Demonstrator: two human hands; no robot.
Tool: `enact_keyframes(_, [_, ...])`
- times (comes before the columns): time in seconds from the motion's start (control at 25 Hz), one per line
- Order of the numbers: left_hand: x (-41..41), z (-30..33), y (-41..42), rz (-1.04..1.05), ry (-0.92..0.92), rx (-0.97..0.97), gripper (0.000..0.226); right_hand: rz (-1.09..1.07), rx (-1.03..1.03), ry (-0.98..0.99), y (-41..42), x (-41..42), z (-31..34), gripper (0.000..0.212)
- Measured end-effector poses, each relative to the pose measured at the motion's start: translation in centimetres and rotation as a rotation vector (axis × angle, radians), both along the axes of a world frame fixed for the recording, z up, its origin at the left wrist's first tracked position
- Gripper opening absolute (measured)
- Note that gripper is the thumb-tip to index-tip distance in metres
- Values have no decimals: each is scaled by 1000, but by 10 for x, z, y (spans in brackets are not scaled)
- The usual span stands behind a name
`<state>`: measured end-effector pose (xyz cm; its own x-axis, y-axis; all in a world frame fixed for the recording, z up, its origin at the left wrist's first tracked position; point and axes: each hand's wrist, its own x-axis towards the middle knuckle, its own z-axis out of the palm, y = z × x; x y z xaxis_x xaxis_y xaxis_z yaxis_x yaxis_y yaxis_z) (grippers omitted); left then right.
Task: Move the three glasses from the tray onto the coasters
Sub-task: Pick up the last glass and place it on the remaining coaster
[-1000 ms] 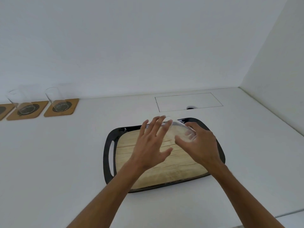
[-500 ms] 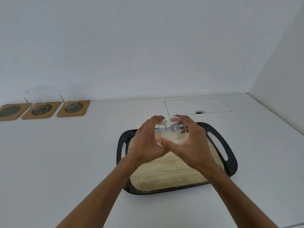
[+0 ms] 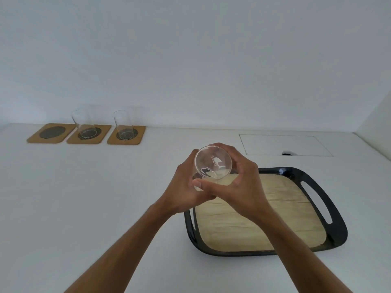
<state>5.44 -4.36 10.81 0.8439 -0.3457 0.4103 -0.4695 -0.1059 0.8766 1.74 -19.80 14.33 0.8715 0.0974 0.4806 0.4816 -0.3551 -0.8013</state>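
A clear glass is held tilted in the air, its round end facing me, above the tray's far left corner. My left hand and my right hand both wrap around it. The black tray with a wood-look floor lies at the right with nothing standing on it. At the far left by the wall lie three cork coasters. The left coaster is bare. A glass stands on the middle coaster and another glass on the right coaster.
The white counter runs to a white back wall and a side wall at the right. A flush rectangular hatch with a small dark notch sits in the counter behind the tray.
Both hands closed around the glass and lifted it off the tray, up and to the left. My view swung left, so the third, bare coaster now shows.
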Motion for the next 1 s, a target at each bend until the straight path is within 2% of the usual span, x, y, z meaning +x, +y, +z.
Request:
enact_keyframes(0.2, [6, 2, 56, -31, 24, 76, 68, 213, 42, 89, 40, 21, 11, 58])
enact_keyframes(0.32, [11, 0, 82, 37, 31, 61, 60, 284, 57, 112, 65, 37, 13, 56])
enact_keyframes(0.44, [16, -3, 103, 198, -47, -4, 59, 243, 100, 99, 100, 47, 6, 65])
enact_keyframes(0.64, [29, -11, 140, 446, -140, -59, 61, 48, 145, 20, 168, 56, -14, 83])
enact_keyframes(0.8, [43, -20, 169, 577, -113, -72, 64, -71, 145, -1, 220, 70, -27, 80])
enact_keyframes(1.0, [71, -32, 218, 644, -58, -58, 60, -6, 127, 60, 268, 107, -35, 71])
